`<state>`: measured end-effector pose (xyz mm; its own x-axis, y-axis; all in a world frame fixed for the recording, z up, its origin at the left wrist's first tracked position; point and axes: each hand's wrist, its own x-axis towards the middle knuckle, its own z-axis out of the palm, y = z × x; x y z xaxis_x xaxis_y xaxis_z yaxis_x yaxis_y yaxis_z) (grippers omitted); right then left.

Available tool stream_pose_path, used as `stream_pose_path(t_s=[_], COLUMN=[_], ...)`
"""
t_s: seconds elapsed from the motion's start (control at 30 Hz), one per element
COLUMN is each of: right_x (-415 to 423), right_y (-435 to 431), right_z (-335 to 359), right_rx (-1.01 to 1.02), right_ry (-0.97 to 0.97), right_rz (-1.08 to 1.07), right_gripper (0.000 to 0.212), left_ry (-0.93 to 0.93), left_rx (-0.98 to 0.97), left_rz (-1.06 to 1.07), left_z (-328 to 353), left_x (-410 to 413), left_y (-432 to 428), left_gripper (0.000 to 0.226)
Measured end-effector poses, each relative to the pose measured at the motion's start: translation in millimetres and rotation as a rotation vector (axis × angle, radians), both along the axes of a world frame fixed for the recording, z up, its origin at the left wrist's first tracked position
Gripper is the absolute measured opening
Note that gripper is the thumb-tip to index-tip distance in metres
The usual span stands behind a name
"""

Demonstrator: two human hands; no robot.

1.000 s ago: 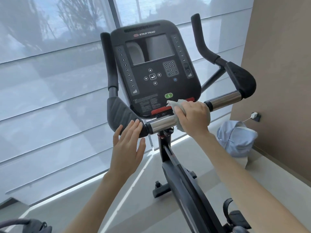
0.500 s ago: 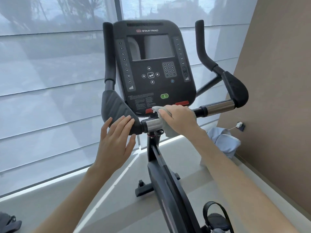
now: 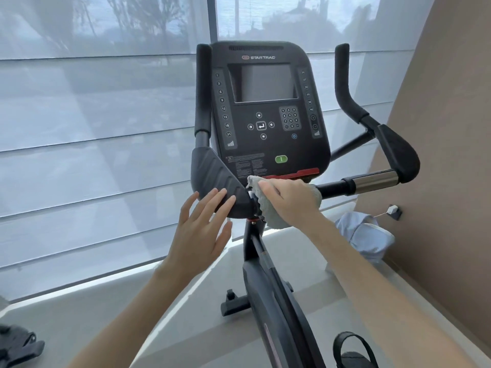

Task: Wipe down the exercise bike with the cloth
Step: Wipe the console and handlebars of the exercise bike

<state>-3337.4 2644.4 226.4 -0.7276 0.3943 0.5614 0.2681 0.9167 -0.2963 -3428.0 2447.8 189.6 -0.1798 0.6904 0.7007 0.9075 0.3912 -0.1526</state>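
Centrally, cloth on exercise bike handlebar, under right hand.

Sheer grey blinds in horizontal bands cover tall windows, split by a dark vertical mullion; blurred tree shapes and soft daylight show through. A tan wall stands on the right, carrying a small white plug with a thin cable. The floor is pale grey. A light blue fabric bundle lies against the wall.
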Motion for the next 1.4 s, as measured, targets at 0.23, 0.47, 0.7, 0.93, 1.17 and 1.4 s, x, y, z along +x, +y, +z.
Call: stream_pose_path(t_s=[0.23,0.47,0.7,0.93,1.17,1.4], right_x=[-7.6,-40.2,-70.7,-109.3,-76.2,-2.9], right_y=[-40.3,-65.5,-55.8,-59.1,-65.2,-44.3], right_z=[8.8,7.5,22.2,49.5,26.4,-4.6], right_rx=[-0.503,0.23,0.331,0.142,0.3,0.414], right_ry=[0.508,-0.204,-0.33,-0.21,-0.307,-0.083], right_rz=[0.18,0.191,0.257,0.338,0.212,0.234], right_gripper=[0.042,0.06,0.053,0.046,0.056,0.051], left_ry=[-0.054,-0.141,-0.142,-0.132,-0.15,-0.189], left_rx=[0.043,0.202,0.26,0.288,0.265,0.134], left_rz=[-0.099,-0.049,-0.042,-0.041,-0.029,-0.046], left_z=[2.3,2.8,3.8,13.4,9.5,8.3], left_x=[-5.2,-19.7,-28.5,-21.1,-8.9,11.0], left_y=[-15.3,-38.9,-48.9,-48.6,-51.6,-22.7], left_gripper=[0.038,0.035,0.032,0.032,0.032,0.04])
